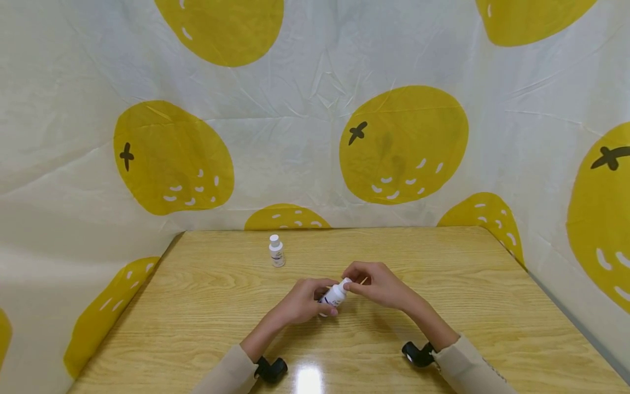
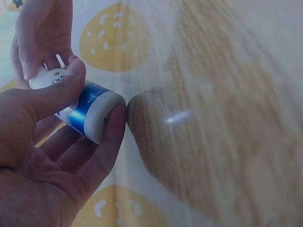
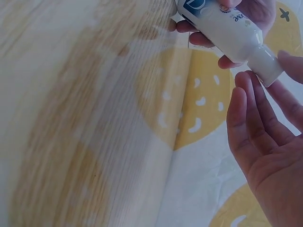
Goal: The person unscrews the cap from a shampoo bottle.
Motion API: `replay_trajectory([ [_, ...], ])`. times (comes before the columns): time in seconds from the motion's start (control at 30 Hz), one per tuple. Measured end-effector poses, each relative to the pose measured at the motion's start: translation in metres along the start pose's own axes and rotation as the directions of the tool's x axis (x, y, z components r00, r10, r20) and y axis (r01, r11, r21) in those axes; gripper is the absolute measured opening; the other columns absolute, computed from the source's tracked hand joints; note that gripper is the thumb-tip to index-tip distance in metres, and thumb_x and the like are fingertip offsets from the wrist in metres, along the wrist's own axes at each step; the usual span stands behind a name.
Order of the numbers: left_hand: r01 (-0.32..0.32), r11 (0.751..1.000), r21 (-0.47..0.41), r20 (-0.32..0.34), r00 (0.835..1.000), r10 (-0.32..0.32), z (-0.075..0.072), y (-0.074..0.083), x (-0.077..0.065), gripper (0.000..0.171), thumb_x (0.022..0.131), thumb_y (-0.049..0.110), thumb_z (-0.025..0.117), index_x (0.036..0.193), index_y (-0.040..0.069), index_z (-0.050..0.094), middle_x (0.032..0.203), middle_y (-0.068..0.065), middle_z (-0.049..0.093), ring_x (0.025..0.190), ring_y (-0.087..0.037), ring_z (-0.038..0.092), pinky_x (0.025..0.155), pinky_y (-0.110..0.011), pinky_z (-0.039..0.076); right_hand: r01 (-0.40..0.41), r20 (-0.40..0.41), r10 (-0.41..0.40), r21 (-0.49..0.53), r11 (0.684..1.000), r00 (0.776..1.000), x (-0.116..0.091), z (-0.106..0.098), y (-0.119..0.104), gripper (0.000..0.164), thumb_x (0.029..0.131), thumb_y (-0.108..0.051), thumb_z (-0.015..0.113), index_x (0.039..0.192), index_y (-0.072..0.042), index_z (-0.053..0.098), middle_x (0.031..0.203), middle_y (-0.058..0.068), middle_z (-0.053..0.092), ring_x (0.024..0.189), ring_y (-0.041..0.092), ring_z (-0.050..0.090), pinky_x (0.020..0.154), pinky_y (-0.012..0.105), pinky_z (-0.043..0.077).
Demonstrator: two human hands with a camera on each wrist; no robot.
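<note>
A small white bottle (image 1: pixel 333 296) with a blue label band and "Dove" lettering is held tilted above the table. My left hand (image 1: pixel 301 301) grips its body, thumb on one side and fingers around the other. In the left wrist view one finger lies across the bottle's base (image 2: pixel 101 124). My right hand (image 1: pixel 380 283) pinches the white cap (image 3: pixel 264 65) at the upper end between thumb and fingers. The cap sits on the bottle's neck. Farther back on the left, a second white bottle (image 1: pixel 277 255) stands upright with its cap on.
The wooden table (image 1: pixel 206 306) spreads under both hands. Behind it and at its sides hangs a pale cloth (image 1: pixel 285 158) printed with large yellow fruit. Black devices (image 1: pixel 272 370) are strapped at both wrists, by the beige sleeves.
</note>
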State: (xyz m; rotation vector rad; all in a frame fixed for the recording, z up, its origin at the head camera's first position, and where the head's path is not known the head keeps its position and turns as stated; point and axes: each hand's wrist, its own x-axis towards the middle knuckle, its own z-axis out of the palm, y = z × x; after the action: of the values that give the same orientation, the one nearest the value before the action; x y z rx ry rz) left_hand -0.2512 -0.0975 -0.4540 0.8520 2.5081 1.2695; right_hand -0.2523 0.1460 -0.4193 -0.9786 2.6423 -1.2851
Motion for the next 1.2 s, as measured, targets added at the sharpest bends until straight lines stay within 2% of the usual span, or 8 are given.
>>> replay_trajectory([
  [0.43,0.003,1.000,0.005,-0.003,1.000,-0.003,-0.0001,0.0000,-0.0001,0.049,0.086,0.017,0.085,0.132,0.018,0.070,0.113,-0.002,0.077,0.098,-0.007,0.072,0.079,-0.023,0.055,-0.013,-0.009,0.013,-0.007,1.000,1.000,-0.0003,0.0008,0.0003,0.017,0.099,-0.028,0.072,0.106,-0.013,0.074,0.094,0.000,0.073,0.083,0.008,0.064,0.073,0.027,0.055],
  [0.67,0.001,1.000,0.014,-0.006,1.000,-0.001,0.0005,-0.0005,0.0005,0.047,0.086,0.016,0.085,0.130,0.020,0.070,0.112,0.000,0.077,0.096,-0.005,0.071,0.079,-0.023,0.054,-0.013,-0.004,0.012,-0.006,1.000,1.000,-0.0007,0.0006,0.0008,0.026,0.098,-0.027,0.073,0.113,-0.007,0.073,0.097,0.002,0.073,0.086,0.010,0.065,0.075,0.027,0.056],
  [0.87,0.004,1.000,0.011,-0.007,1.000,-0.004,0.0006,-0.0006,0.0003,0.048,0.086,0.017,0.085,0.132,0.019,0.070,0.111,0.000,0.077,0.096,-0.005,0.071,0.079,-0.023,0.054,-0.043,-0.009,0.042,-0.016,0.999,0.999,-0.0003,0.0011,0.0016,0.019,0.099,-0.030,0.072,0.107,-0.013,0.074,0.094,-0.001,0.073,0.085,0.010,0.065,0.075,0.027,0.055],
  [1.1,0.003,1.000,0.009,-0.007,1.000,-0.003,0.0004,-0.0004,0.0004,0.048,0.086,0.016,0.085,0.131,0.019,0.070,0.113,0.000,0.077,0.097,-0.006,0.071,0.080,-0.023,0.055,-0.021,0.008,0.021,0.007,1.000,1.000,-0.0011,-0.0005,-0.0012,0.024,0.098,-0.026,0.073,0.112,-0.007,0.073,0.097,0.002,0.074,0.086,0.012,0.065,0.074,0.028,0.056],
  [1.2,0.002,1.000,0.007,-0.004,1.000,-0.002,0.0005,-0.0004,0.0005,0.047,0.086,0.016,0.085,0.131,0.019,0.070,0.112,0.000,0.077,0.096,-0.005,0.071,0.079,-0.023,0.054,-0.026,0.007,0.026,0.004,1.000,1.000,-0.0006,-0.0001,-0.0003,0.023,0.098,-0.028,0.072,0.110,-0.008,0.074,0.095,0.002,0.073,0.085,0.012,0.065,0.074,0.028,0.055],
])
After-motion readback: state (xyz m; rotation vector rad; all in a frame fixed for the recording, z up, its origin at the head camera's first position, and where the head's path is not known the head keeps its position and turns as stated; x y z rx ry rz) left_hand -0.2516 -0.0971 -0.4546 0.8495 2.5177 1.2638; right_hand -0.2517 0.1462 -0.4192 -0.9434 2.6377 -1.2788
